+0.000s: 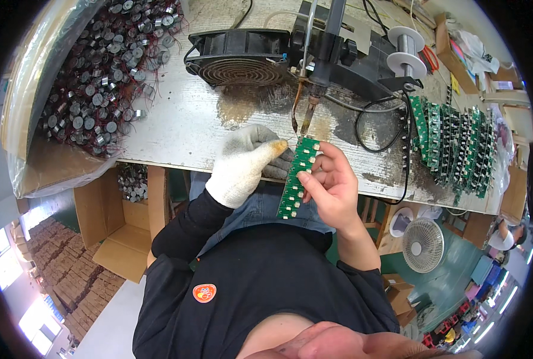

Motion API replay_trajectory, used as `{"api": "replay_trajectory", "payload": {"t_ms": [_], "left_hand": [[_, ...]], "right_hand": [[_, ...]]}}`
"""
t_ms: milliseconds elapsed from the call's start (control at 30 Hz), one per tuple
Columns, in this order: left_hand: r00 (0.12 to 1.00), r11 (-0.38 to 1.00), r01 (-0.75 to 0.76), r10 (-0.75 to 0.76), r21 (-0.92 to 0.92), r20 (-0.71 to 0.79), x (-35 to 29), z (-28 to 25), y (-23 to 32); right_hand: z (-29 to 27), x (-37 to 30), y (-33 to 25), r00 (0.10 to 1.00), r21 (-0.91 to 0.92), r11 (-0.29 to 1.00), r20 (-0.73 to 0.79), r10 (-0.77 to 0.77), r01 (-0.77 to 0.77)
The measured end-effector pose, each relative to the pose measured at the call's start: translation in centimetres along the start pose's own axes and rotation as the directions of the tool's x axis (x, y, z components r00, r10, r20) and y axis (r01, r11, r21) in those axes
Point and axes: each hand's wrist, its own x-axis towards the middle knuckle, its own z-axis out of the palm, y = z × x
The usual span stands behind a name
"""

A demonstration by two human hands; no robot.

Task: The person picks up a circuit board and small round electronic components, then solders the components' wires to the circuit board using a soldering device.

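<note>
My right hand (333, 186) is bare and grips a long green circuit board strip (292, 186) between thumb and fingers, tilted, with pale connectors along its edge. A white glove with a stained fingertip covers my left hand (243, 163). Its thumb and finger are pinched beside the strip's upper end; a thin strand seems to show at the tips, but what they hold is too small to make out. Just above that end, a fixed soldering iron (309, 115) points down, with a thin solder feed tube (295, 110) next to it.
Small round motors with red wires (99, 90) are heaped at the left in a plastic-lined box. Behind the iron stand a black fan (239, 60) and a solder spool (405, 46). Several green boards (454, 149) stand in rows at right, near a black cable (407, 149).
</note>
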Motion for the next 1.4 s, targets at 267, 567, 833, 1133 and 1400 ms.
{"api": "replay_trajectory", "payload": {"t_ms": [267, 567, 833, 1133, 1400], "left_hand": [[1.000, 1.000, -0.016, 0.016, 0.016, -0.015, -0.1, 0.5, 0.3], [0.987, 0.955, -0.127, 0.148, 0.267, -0.061, -0.3, 1.0, 0.6], [0.976, 0.917, -0.180, 0.212, 0.355, -0.054, -0.1, 1.3, 0.9], [0.974, 0.921, -0.179, 0.216, 0.345, -0.071, 0.0, 1.3, 0.7], [0.980, 0.947, -0.138, 0.174, 0.291, -0.101, -0.1, 1.1, 0.8]], "right_hand": [[0.0, -0.1, -0.1, 1.000, -0.010, 1.000, -0.014, -0.003, 0.003], [0.0, -0.1, 0.0, 1.000, -0.031, 0.999, -0.006, -0.021, 0.021], [0.0, -0.1, -0.1, 0.999, -0.032, 0.999, -0.017, -0.029, 0.028], [0.0, -0.1, -0.2, 0.999, -0.019, 0.999, -0.019, -0.031, 0.031], [0.4, 0.1, 0.0, 0.999, -0.027, 1.000, -0.043, -0.006, 0.005]]}}
